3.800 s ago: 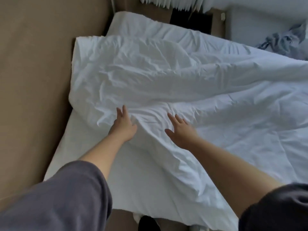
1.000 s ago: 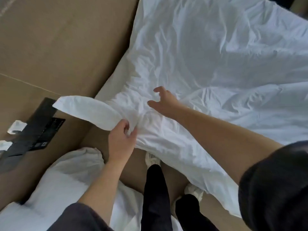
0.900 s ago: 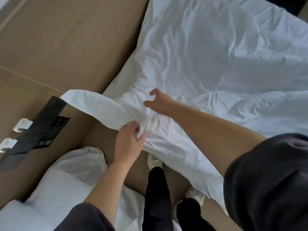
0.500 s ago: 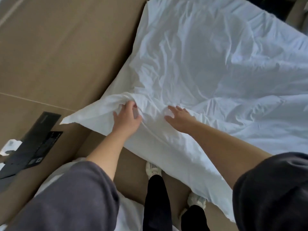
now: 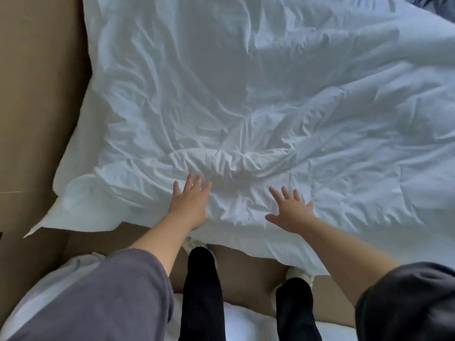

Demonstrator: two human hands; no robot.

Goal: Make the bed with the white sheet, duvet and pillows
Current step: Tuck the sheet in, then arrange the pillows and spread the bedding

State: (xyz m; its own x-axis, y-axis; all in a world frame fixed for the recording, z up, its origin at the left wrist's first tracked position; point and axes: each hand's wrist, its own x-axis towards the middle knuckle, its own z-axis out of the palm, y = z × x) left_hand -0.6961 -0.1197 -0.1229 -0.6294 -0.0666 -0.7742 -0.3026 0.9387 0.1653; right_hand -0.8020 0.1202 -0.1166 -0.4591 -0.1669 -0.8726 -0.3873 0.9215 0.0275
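Observation:
A white, creased duvet (image 5: pixel 246 94) covers the bed and fills most of the view. Its near corner (image 5: pixel 81 207) hangs over the bed's foot at the left. My left hand (image 5: pixel 189 205) lies flat on the duvet near its front edge, fingers straight and spread. My right hand (image 5: pixel 290 210) lies flat beside it to the right, fingers spread too. A bunched ridge of cloth (image 5: pixel 221 163) runs just beyond both hands. The sheet under the duvet is hidden. No pillow on the bed is in view.
Brown floor (image 5: pixel 37 94) runs along the bed's left side. White bedding (image 5: pixel 73 271) lies on the floor at the lower left, partly behind my sleeve. My legs and white shoes stand at the bed's foot. Some grey-blue cloth (image 5: pixel 440 3) shows at the top right.
My left hand has let go of the duvet corner, which now lies flat over the bed's edge. Both hands have opened and press on the duvet, now farther apart.

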